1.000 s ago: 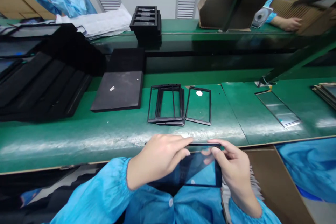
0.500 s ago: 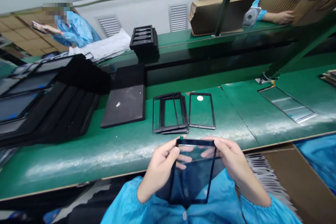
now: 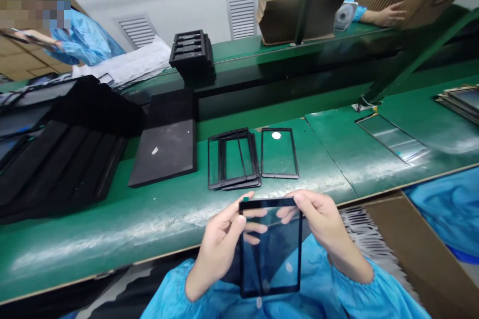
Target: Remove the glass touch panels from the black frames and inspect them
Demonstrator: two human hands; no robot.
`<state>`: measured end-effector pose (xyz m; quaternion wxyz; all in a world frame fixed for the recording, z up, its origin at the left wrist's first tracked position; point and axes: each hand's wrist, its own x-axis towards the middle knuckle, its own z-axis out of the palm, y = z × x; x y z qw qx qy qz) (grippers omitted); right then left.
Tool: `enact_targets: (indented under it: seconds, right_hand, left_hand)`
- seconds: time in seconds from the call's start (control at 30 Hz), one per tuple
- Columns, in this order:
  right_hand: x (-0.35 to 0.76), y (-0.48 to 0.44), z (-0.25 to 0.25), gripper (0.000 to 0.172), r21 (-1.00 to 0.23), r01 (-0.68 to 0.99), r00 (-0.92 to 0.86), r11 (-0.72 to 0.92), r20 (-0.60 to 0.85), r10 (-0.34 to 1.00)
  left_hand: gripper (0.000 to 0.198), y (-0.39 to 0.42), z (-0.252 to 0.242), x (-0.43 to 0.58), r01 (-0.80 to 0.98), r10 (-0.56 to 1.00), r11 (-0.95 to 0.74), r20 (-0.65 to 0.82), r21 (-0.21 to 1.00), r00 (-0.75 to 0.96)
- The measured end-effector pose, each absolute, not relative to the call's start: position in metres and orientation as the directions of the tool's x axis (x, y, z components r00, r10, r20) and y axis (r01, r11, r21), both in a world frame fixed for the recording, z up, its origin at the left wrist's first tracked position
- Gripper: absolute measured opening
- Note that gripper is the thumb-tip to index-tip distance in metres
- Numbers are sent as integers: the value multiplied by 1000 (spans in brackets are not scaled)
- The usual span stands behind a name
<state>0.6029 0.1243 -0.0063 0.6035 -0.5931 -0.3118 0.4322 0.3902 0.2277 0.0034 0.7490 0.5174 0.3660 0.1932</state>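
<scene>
I hold a black-framed glass panel (image 3: 270,249) upright over my lap, just in front of the green table's edge. My left hand (image 3: 220,244) pinches its upper left corner and left side. Closed on the upper right corner is my right hand (image 3: 318,219). My fingers show through the clear glass. On the green table (image 3: 149,219) just beyond lie a stack of similar black-framed panels (image 3: 232,159) and a single panel (image 3: 279,153) with a white round sticker.
A dark flat slab (image 3: 164,152) and black foam trays (image 3: 56,159) lie at the left. A clear glass strip (image 3: 391,137) lies to the right. An open cardboard box (image 3: 404,254) stands at my right. Other people in blue coats work at the far left and far right.
The panel went from lying flat and sideways low in my hands to standing upright on its long axis. My view has tilted up and slightly left.
</scene>
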Motion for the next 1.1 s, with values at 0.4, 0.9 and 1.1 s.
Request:
enact_targets:
  seconds: [0.4,0.9,1.1]
  right_hand:
    - [599,131,-18,22,-907,421,567,7,269,779]
    - [606,103,-30,28,-979,-200,522,-34,-135,842]
    - [598,99,-22,25,-986,-164,514,-40,-120,849]
  left_hand:
    - [54,240,6,389,299,597,233,-378,926,708]
    - [45,250,2,370,189,844,-90,-26,978,536]
    - [33,264,27,382,296,490,-829,361,475,793]
